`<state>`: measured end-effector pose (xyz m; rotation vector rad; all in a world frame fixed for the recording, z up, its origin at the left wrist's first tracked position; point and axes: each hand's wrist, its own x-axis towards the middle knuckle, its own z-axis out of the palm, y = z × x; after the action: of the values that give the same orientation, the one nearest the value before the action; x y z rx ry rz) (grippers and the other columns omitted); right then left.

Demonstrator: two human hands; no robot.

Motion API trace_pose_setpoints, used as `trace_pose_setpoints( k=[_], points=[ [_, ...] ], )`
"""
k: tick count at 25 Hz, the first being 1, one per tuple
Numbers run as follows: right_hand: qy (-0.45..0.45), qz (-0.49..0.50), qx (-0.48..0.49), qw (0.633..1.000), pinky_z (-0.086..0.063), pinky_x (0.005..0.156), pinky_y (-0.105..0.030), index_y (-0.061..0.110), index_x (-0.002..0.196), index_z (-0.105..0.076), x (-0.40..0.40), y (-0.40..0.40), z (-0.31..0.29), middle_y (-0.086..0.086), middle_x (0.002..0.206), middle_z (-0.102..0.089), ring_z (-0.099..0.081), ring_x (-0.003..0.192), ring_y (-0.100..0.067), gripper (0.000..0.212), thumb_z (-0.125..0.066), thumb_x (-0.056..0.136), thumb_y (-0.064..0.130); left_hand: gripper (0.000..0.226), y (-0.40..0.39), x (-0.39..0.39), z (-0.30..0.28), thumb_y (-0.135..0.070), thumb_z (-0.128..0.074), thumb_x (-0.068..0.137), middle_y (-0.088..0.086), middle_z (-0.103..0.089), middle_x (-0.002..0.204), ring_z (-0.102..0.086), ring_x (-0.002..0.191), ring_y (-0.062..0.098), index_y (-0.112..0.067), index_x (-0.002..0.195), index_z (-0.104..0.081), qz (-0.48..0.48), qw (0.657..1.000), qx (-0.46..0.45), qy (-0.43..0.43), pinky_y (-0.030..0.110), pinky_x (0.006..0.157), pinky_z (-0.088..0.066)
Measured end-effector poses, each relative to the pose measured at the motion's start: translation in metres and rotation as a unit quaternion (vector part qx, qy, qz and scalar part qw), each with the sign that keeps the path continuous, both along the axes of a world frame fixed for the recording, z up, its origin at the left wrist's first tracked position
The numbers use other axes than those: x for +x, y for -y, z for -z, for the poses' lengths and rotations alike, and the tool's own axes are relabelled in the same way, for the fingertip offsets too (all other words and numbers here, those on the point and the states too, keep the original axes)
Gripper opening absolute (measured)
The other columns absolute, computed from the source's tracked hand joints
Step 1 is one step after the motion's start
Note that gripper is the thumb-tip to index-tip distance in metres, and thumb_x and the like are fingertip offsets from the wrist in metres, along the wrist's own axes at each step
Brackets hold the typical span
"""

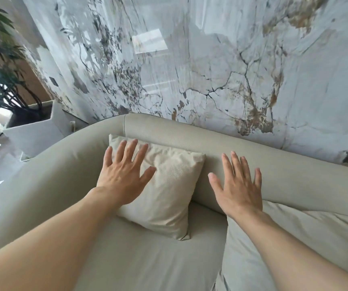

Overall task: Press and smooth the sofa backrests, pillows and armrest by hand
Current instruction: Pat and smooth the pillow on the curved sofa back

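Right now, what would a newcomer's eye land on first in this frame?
Two bare, spread hands: the left hand lies on the cream pillow in the sofa corner, and the right hand is over the backrest beside it. Behind rises a veined marble wall; a potted plant stands far left.

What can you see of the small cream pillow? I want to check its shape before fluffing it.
The cream pillow is square, in a finely textured, fabric-like cover with light creases. It stands tilted in the sofa's corner, leaning back against the backrest, its lower edge on the seat. The left hand lies flat on its upper left part, fingers spread. The right hand is beside it, over the backrest.
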<state>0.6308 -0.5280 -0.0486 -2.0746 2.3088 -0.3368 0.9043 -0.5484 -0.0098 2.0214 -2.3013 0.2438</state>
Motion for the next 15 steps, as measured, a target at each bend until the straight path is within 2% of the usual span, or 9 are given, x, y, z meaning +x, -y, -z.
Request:
trace_pose_setpoints(
  k=[8,15],
  points=[
    [-0.003,0.023,0.0,1.0,0.012,0.114,-0.047,0.031,0.15,0.003,0.057,0.064,0.013,0.006,0.161,0.008,0.012,0.145,-0.014,0.072,-0.006,0.087,0.066,0.077,0.079,0.054,0.017,-0.069,0.006,0.08,-0.001,0.0,0.161,0.009,0.146,0.022,-0.033,0.149,0.004,0.023,1.0,0.0,-0.014,0.048,0.117,0.008],
    [-0.032,0.093,0.031,0.995,0.008,0.114,-0.049,0.031,0.15,0.0,0.141,0.123,0.051,0.006,0.161,0.003,0.008,0.146,-0.014,0.074,-0.006,0.085,0.066,0.073,0.182,0.124,0.076,-0.067,-0.004,0.086,0.0,0.0,0.161,0.01,0.146,0.022,-0.031,0.149,-0.001,0.103,0.993,0.039,-0.048,0.048,0.116,0.011]
  ],
)
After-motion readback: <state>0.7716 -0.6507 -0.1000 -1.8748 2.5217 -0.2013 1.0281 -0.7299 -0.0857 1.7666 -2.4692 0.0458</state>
